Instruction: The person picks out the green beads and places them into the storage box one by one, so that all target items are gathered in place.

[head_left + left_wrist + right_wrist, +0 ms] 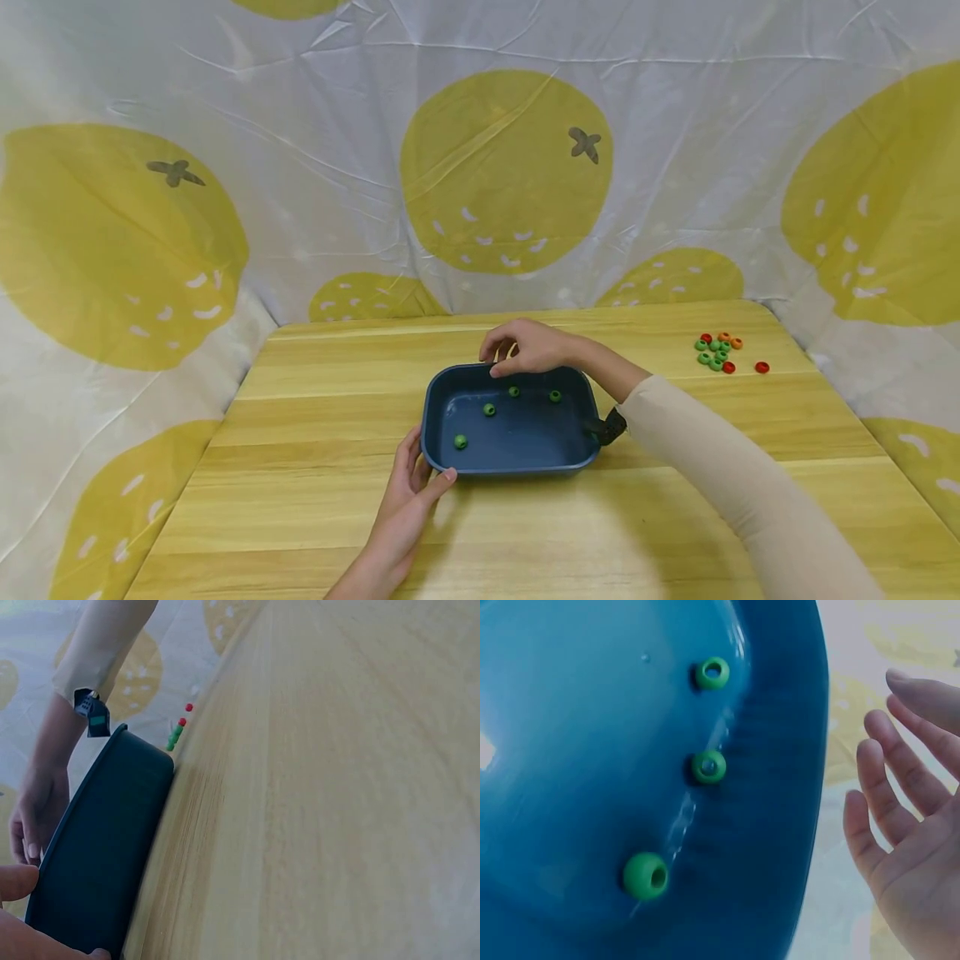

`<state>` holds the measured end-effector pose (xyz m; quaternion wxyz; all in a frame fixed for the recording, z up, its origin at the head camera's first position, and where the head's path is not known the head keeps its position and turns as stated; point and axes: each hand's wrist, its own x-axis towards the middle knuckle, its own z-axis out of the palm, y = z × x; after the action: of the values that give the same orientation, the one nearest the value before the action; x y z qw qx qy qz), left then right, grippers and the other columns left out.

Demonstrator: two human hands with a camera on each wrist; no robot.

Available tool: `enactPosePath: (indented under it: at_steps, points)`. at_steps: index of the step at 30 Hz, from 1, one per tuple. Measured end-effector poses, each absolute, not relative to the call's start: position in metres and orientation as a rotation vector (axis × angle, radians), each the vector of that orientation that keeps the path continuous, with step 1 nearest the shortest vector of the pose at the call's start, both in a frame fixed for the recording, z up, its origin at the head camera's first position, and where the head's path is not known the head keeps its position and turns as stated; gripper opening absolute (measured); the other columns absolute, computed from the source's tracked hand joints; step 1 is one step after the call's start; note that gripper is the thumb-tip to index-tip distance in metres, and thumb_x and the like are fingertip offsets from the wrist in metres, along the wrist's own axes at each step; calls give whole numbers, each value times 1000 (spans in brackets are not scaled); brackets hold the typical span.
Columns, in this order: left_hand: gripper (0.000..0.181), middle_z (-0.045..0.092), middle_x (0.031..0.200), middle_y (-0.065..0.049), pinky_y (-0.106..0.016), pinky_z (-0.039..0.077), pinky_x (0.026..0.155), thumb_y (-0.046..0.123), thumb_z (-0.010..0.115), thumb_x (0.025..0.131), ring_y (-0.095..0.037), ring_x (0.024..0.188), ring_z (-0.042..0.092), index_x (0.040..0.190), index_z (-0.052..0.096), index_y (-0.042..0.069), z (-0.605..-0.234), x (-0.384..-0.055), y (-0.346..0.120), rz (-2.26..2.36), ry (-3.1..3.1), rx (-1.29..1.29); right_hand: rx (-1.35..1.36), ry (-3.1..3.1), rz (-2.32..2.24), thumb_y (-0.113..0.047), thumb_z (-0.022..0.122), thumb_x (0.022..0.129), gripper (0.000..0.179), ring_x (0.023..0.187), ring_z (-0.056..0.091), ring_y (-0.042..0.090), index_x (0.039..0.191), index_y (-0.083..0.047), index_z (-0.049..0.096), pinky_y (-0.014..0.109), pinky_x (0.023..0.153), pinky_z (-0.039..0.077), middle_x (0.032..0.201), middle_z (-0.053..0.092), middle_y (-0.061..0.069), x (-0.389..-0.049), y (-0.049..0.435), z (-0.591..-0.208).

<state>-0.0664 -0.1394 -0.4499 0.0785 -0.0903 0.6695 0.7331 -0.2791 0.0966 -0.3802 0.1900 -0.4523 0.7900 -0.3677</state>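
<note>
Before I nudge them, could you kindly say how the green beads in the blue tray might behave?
The green beads would probably roll, being rounded. They may slip too, as the blue tray looks glossy. Being small, they're likely light.

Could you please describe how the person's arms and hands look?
The left hand and right hand are bare, without gloves. A plain beige sleeve covers the right arm, stopping short of the wrist; the left arm shows no sleeve.
</note>
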Motion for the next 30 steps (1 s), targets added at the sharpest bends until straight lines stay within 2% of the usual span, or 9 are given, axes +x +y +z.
enactPosePath:
  at_steps: [8, 14, 30]
  points:
    - [86, 14, 171, -11, -57, 25, 119, 6, 71, 97, -40, 154, 17, 164, 19, 17, -451, -66, -140, 2205, 1996, -261, -1191, 2240, -1106, -12, 73, 98, 23, 97, 67, 21, 118, -2, 71, 48, 89, 55, 113, 70, 16, -279, 126, -380]
    - [86, 13, 171, -11, -56, 25, 119, 6, 71, 97, -40, 154, 16, 164, 18, 17, -451, -67, -140, 2203, 1991, -269, -1120, 2277, -1136, -14, 74, 98, 22, 98, 66, 22, 118, -6, 72, 46, 89, 56, 112, 69, 9, -279, 150, -379]
    - [85, 14, 171, -10, -56, 25, 120, 6, 71, 97, -39, 154, 16, 164, 19, 17, -450, -64, -142, 2197, 1988, -263, -891, 2430, -1155, -16, 73, 99, 25, 100, 65, 24, 121, -6, 70, 45, 94, 54, 115, 67, 7, -272, 217, -377]
